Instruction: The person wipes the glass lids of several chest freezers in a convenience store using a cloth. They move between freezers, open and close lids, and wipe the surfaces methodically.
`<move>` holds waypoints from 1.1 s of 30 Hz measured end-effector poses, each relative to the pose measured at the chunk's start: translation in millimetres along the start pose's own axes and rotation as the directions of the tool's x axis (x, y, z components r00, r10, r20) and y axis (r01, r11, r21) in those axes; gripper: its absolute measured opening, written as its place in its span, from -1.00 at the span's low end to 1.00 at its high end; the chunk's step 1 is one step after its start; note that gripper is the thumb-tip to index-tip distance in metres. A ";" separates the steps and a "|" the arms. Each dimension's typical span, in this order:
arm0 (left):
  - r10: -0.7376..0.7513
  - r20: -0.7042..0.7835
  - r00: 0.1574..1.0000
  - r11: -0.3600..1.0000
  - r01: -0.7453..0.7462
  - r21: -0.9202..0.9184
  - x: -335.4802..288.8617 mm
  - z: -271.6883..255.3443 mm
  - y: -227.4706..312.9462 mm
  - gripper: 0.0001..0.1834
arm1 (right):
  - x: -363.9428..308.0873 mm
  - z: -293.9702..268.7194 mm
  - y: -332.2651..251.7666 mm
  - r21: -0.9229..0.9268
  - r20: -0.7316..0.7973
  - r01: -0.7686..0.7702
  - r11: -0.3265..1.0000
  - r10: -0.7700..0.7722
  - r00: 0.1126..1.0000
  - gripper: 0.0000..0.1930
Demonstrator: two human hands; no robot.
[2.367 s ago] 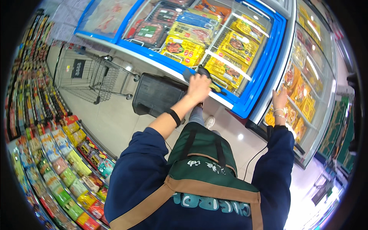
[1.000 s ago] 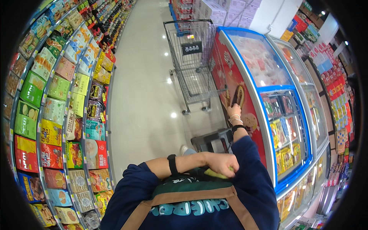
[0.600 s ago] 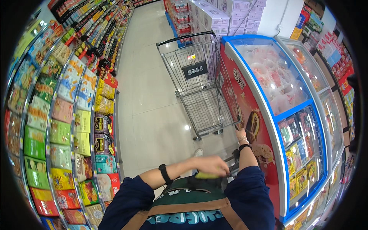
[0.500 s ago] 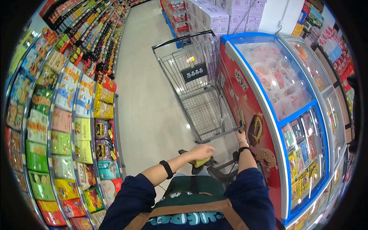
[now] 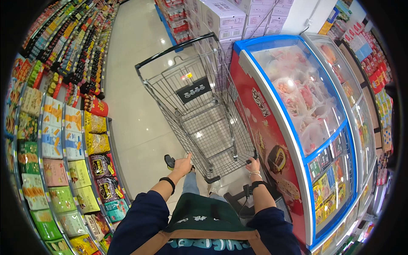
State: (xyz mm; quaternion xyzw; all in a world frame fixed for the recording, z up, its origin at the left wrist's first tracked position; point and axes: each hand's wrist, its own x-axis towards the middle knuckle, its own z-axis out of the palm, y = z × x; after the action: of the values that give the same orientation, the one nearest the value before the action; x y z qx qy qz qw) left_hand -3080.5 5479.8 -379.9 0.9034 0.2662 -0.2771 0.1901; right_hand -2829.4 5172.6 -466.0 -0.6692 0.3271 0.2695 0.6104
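A grey wire shopping cart (image 5: 212,131) stands in front of me, its black handle bar (image 5: 178,50) at the far end. My right hand (image 5: 253,165) is closed around the cart's near right corner, beside the freezer. At the near left edge of the basket, my left hand (image 5: 182,165) is closed on the rim with its thumb up; its other fingers are partly hidden. Only wire mesh and the floor below show inside the cart. A small dark object (image 5: 169,162) lies low beside my left hand, its kind unclear.
On the right, a red chest freezer (image 5: 272,140) with a blue-framed glass top holds bagged food. Shelves of packaged snacks (image 5: 59,170) line the left. Stacked purple-white cartons (image 5: 223,19) stand behind the cart. A dark frame-like object (image 5: 242,197) sits by my right forearm.
My left hand has moved left and onto the cart's near rim. The cart has turned somewhat and come nearer to me, with my right hand still on its corner. The view has shifted right.
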 end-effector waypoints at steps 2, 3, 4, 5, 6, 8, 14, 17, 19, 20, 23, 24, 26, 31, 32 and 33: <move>0.035 -0.032 0.999 0.997 -0.033 0.072 16.9 -7.5 -15.5 -0.34 | -5.3 25.3 -7.4 0.024 0.063 -0.047 0.999 0.045 0.997 -0.28; 0.021 -0.034 0.999 0.994 -0.017 0.105 25.8 -11.7 -24.5 -0.34 | -8.1 39.7 -8.0 0.024 0.071 -0.036 0.999 0.034 0.997 -0.25; 0.008 -0.040 0.999 0.991 -0.003 0.135 38.5 -17.9 -34.6 -0.34 | -9.0 54.7 -10.0 -0.001 0.051 -0.032 0.999 0.032 0.998 -0.22; -0.050 -0.027 0.998 0.994 0.053 0.099 55.1 -25.1 -43.7 -0.36 | -11.6 68.5 -8.7 -0.140 0.102 0.077 0.987 -0.063 0.993 -0.21; -0.027 -0.040 0.999 0.992 0.031 0.122 69.5 -32.0 -55.3 -0.36 | -11.4 90.4 -7.6 -0.337 0.123 0.254 0.907 -0.224 0.967 -0.19; -0.031 -0.051 0.998 0.990 0.038 0.135 90.1 -40.4 -76.1 -0.36 | -15.7 121.8 -4.2 -0.639 0.229 0.417 0.646 -0.357 0.905 -0.19; -0.057 -0.071 0.996 0.983 0.069 0.171 155.5 -115.2 -123.6 -0.30 | -31.9 215.4 -54.5 -0.929 0.369 0.367 -0.042 -0.057 0.928 -0.35; -0.143 0.065 0.988 0.981 0.133 0.142 180.6 -169.8 -134.4 -0.24 | -38.3 265.1 -78.1 -0.923 0.383 0.379 -0.061 -0.099 0.918 -0.37; -0.090 0.077 0.993 0.991 0.082 0.103 192.9 -190.5 -129.8 -0.24 | -33.8 296.6 -92.1 -0.911 0.408 0.398 -0.107 -0.095 0.908 -0.35; -0.059 0.084 0.995 0.995 0.052 0.082 197.7 -194.8 -124.7 -0.24 | -30.8 310.9 -96.8 -0.902 0.420 0.404 -0.151 -0.093 0.903 -0.33; 0.062 0.102 0.993 0.998 -0.059 -0.029 205.8 -187.5 -104.9 -0.21 | -22.3 352.5 -102.7 -0.871 0.484 0.456 -0.182 -0.159 0.861 -0.39; 0.087 0.141 0.986 0.996 -0.085 -0.020 209.3 -182.9 -99.2 -0.20 | -19.9 365.9 -103.5 -0.870 0.477 0.441 -0.219 -0.152 0.866 -0.39; 0.016 0.156 0.988 0.992 0.005 -0.129 213.3 -174.3 -94.9 -0.19 | -18.1 387.9 -103.9 -0.858 0.500 0.458 -0.231 -0.178 0.847 -0.39; -0.095 0.172 0.980 0.989 0.113 -0.094 231.6 -179.9 -116.4 -0.21 | -23.0 365.6 -115.2 -0.767 0.606 0.625 0.147 -0.155 0.780 -0.35; -0.081 0.155 0.985 0.992 0.095 -0.088 236.1 -183.5 -119.7 -0.21 | -22.8 347.9 -123.0 -0.760 0.606 0.618 0.202 -0.125 0.786 -0.34; -0.107 0.179 0.978 0.991 0.119 -0.060 240.1 -187.0 -120.0 -0.23 | -23.0 319.3 -130.4 -0.742 0.611 0.617 0.260 -0.113 0.783 -0.33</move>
State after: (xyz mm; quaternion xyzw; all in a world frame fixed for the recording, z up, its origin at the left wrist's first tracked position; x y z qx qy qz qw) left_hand -2907.0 5756.1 -403.2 0.8516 0.3089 -0.3565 0.2284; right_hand -2731.9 5497.5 -400.0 -0.8682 -0.1999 0.3923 0.2290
